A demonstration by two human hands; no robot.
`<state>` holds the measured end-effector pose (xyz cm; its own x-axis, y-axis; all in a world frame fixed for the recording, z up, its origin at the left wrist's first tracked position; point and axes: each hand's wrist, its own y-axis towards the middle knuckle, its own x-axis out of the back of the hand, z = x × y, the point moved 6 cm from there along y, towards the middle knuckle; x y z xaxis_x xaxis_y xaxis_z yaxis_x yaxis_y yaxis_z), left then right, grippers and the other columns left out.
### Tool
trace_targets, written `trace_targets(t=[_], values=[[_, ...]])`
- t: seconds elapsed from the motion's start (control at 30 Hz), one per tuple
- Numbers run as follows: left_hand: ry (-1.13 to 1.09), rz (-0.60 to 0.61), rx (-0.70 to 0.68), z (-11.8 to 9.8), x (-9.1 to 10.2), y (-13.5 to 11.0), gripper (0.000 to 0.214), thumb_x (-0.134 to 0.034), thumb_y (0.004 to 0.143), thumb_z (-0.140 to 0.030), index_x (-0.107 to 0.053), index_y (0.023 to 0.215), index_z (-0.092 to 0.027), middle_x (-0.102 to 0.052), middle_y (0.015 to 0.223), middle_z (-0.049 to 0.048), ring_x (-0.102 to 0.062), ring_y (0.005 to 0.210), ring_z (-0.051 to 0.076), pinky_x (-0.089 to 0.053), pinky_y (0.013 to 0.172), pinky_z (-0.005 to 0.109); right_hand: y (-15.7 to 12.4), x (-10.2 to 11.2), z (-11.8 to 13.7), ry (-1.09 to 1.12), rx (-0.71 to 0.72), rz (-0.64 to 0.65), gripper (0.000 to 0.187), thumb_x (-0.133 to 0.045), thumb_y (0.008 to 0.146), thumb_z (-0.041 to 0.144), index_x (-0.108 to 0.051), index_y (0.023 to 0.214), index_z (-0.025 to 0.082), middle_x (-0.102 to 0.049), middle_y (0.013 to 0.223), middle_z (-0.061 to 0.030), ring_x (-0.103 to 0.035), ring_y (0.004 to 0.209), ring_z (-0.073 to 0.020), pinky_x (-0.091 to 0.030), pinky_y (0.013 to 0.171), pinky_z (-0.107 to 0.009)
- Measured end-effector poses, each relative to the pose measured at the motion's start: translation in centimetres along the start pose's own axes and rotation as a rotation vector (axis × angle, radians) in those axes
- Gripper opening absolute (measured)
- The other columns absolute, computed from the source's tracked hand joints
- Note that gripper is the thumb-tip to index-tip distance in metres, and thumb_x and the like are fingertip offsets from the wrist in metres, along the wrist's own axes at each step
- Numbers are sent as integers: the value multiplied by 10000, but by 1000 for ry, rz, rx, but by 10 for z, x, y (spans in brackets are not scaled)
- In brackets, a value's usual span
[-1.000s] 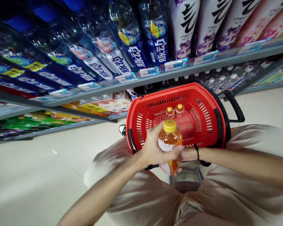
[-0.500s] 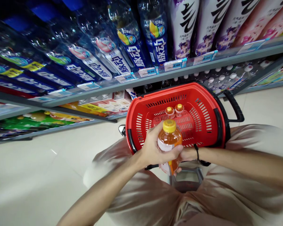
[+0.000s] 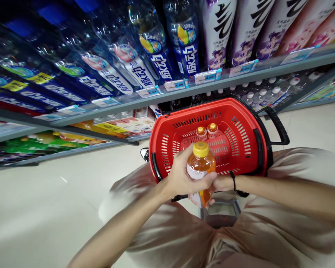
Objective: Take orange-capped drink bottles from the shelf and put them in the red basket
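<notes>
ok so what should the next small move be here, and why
Perhaps lower the yellow-capped bottle into the red shopping basket: the left hand and right hand hold it close by, and two similar bottles stand inside.

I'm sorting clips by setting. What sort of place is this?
Probably the drinks aisle of a supermarket or convenience store: rows of blue-labelled plastic bottles, white-and-blue rectangular price tags along a grey shelf edge, and a red slotted plastic shopping basket.
</notes>
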<state>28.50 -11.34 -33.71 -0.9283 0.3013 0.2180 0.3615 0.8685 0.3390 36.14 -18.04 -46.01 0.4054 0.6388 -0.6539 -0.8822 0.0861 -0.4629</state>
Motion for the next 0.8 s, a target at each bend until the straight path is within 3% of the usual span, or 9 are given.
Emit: trace_targets(t=[0.27, 0.37, 0.47, 0.67, 0.8], values=[[-12, 10, -6, 0, 0, 0, 393, -777, 719, -227, -605, 1062, -143, -663, 824, 44, -611, 681, 152, -571, 668, 278, -4, -9, 11, -12, -15, -35, 776, -181, 945, 753, -608, 1025, 110, -600, 655, -94, -424, 401, -102, -348, 394, -216], [-35, 23, 7, 1, 0, 1, 402, -779, 730, -230, -607, 1081, -135, -685, 870, 66, -625, 709, 161, -573, 681, 284, -1, -9, 9, -40, 56, -34, 831, -171, 909, 793, -618, 1040, 104, -607, 649, -109, -447, 399, -123, -324, 348, -214], [-53, 27, 23, 3, 1, 2, 389, -775, 741, -229, -613, 1080, -125, -691, 886, 76, -632, 724, 166, -573, 691, 289, 1, -5, 4, -40, 113, -72, 868, -135, 916, 787, -632, 1072, 92, -632, 681, -130, -514, 446, -152, -377, 352, -227], [-73, 4, 60, 3, 7, 6, 413, -773, 774, -257, -618, 1132, -122, -699, 898, 74, -654, 746, 177, -576, 713, 294, 1, -2, -2, 31, 22, -144, 896, -87, 919, 795, -669, 1033, 123, -616, 609, -94, -453, 375, -130, -343, 324, -222], [-176, -65, 139, 6, 17, 11, 409, -800, 786, -272, -614, 1120, -127, -702, 910, 77, -669, 746, 178, -567, 692, 285, -5, -6, 4, 59, 88, -219, 928, -62, 919, 826, -655, 956, 113, -600, 584, -86, -461, 367, -142, -294, 306, -226]])
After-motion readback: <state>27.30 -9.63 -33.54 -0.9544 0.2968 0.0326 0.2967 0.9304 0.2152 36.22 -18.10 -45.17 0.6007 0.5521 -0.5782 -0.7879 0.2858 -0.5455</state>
